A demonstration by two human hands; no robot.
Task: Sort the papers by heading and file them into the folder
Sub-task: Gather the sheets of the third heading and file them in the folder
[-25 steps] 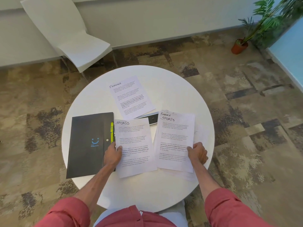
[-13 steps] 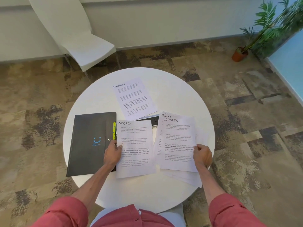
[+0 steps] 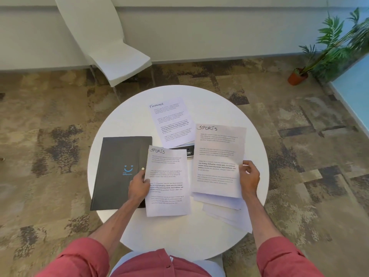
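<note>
Two sheets w/ the same heading are in hand: left hand point(image 3: 138, 184) grips the edge of the near SPORTS sheet point(image 3: 167, 182), which overlaps the closed black folder point(image 3: 117, 170); right hand point(image 3: 249, 177) pinches the raised SPORTS sheet point(image 3: 218, 160) above the unsorted stack point(image 3: 225, 212), prob. to join both. FINANCE sheet point(image 3: 171, 120) lies apart, far side of the table point(image 3: 179, 236), so headings don't mix.

floor: mottled brown carpet point(image 3: 60, 120) | white chair point(image 3: 111, 47) by pale wall point(image 3: 219, 27) | potted plant point(image 3: 327, 48) far right
</note>
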